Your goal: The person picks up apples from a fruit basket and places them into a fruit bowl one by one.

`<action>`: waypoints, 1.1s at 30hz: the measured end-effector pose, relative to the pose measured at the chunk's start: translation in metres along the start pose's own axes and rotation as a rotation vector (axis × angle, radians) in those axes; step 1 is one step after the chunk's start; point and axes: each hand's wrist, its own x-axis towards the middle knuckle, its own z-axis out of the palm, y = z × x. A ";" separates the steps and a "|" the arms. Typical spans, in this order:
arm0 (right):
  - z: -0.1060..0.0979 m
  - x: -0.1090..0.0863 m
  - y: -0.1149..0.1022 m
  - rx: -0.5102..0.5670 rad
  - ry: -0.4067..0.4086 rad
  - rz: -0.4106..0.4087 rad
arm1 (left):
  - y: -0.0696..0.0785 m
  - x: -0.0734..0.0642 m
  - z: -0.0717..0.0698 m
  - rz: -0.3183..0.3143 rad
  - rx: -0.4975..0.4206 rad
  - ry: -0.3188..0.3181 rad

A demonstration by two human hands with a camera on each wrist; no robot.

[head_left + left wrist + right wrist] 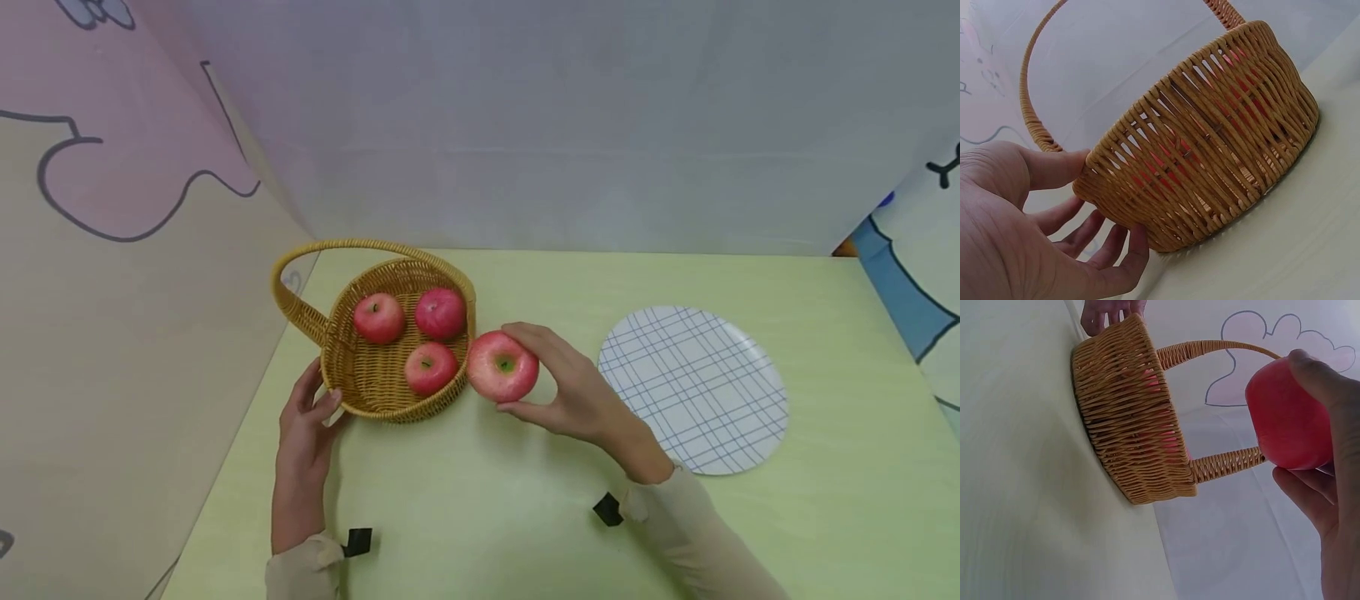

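My right hand [573, 387] pinches a red apple [503, 367] between thumb and fingers, at the right rim of a wicker basket [382, 410]. In the right wrist view the held apple [1288, 415] is raised above the table, beside the basket's handle [1225, 464]. My left hand [306, 429] grips the basket's near left edge; in the left wrist view its thumb lies on the rim and its curled fingers [1132, 253] touch the woven side. Inside the basket sit three apples, one at the left [378, 318], one at the back right [440, 313] and one in front [431, 369].
A white plate [693, 389] with a blue line grid lies on the pale green table [465, 517], right of my right hand. The basket's arched handle [360, 244] leans up and to the left. A grey-white sheet [570, 125] stands along the table's back edge.
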 end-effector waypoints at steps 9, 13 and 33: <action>-0.008 -0.015 0.009 -0.024 0.163 0.056 | 0.000 0.001 0.000 -0.003 -0.002 0.007; -0.011 -0.021 0.010 -0.047 0.226 0.083 | 0.000 0.001 0.000 -0.004 -0.001 0.005; -0.037 -0.049 0.020 -0.144 0.485 0.320 | 0.000 0.001 0.000 -0.007 -0.005 0.008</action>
